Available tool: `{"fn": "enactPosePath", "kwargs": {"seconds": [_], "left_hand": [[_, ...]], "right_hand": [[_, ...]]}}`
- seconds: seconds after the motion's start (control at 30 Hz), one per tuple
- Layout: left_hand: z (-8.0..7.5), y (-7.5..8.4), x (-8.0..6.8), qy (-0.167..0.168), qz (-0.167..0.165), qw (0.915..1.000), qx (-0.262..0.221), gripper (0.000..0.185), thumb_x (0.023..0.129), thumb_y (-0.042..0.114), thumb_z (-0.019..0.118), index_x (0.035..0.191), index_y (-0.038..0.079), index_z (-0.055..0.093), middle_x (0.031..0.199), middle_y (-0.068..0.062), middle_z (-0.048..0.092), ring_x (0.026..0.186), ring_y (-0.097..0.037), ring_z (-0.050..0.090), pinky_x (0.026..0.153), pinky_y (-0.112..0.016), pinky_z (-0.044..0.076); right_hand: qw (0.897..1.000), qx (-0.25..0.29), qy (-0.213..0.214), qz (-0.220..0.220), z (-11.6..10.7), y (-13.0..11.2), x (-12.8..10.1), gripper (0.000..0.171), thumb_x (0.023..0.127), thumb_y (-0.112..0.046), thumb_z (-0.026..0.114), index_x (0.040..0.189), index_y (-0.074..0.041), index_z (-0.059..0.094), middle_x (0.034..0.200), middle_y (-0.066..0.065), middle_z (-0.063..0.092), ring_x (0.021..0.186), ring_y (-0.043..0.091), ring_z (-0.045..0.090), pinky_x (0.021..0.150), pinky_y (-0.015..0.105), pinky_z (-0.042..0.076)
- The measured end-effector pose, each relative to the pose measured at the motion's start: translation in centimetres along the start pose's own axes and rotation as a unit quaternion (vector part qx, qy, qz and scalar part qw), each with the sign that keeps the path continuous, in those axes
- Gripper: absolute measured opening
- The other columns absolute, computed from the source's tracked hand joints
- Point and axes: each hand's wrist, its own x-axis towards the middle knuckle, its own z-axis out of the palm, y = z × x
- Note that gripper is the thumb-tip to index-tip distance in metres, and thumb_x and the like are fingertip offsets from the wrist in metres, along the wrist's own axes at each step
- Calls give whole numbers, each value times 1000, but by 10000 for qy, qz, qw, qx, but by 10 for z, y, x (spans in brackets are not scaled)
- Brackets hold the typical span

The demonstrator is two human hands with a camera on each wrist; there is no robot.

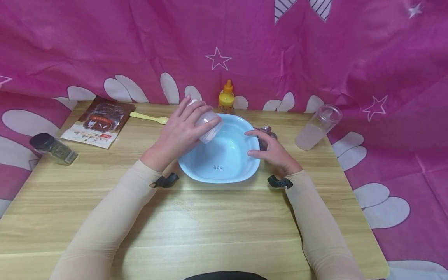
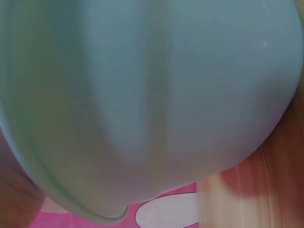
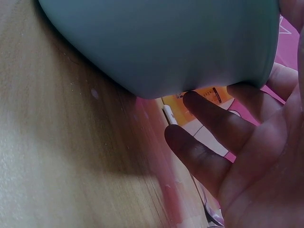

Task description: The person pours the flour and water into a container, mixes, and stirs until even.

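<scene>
My left hand [image 1: 187,126] grips a translucent plastic cup [image 1: 210,126], tilted over the far left part of a light blue basin [image 1: 196,171]. The palm and fingers hide much of the cup. At the basin's right side, my right hand [image 1: 274,153] holds the rim, with thumb and index fingertips over it; in the right wrist view, other fingers [image 3: 199,152] spread beside the outer wall. Dark lettering and a bright reflection show on the basin's bottom. The basin's outer wall [image 2: 199,95] fills most of the left wrist view.
Behind the basin stands a yellow bottle [image 1: 226,99] with an orange cap. Shiny metal items [image 1: 267,132] lie partly behind my right hand. A clear tumbler [image 1: 315,130] with cloudy contents stands right. Leftward are a yellow spoon [image 1: 148,118], brown-white packet [image 1: 101,120] and black-lidded herb jar [image 1: 56,149].
</scene>
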Motion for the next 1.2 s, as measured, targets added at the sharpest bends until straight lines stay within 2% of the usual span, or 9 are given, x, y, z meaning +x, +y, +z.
{"fn": "enactPosePath", "kwargs": {"seconds": [0.17,0.33,0.8,1.2], "left_hand": [[1,0,0,18,43,10000,43,70,87,6,91,150,25,67,147,-20,63,140,-43,55,135,-62,25],[1,0,0,-8,49,10000,60,65,91,6,87,150,25,67,148,-20,63,141,-44,54,135,-61,22],[3,1,0,-46,168,9998,112,68,90,5,88,151,25,65,148,-21,63,141,-44,55,135,-62,24],[2,1,0,-219,227,9994,166,64,97,2,81,153,27,63,151,-20,61,145,-43,52,137,-61,18]], "right_hand": [[10000,-6,3,-42,0,0,0,66,96,-23,89,156,-25,62,171,-2,44,149,35,53,124,58,44],[10000,-18,-1,-33,0,1,0,66,97,-22,89,157,-24,62,172,0,43,150,36,52,124,58,44],[10000,13,2,-44,1,2,1,64,97,-21,88,156,-26,63,171,-2,45,151,34,51,126,57,42],[10000,0,1,27,0,0,0,66,96,-24,90,156,-27,62,170,-1,45,146,35,55,121,59,49]]}}
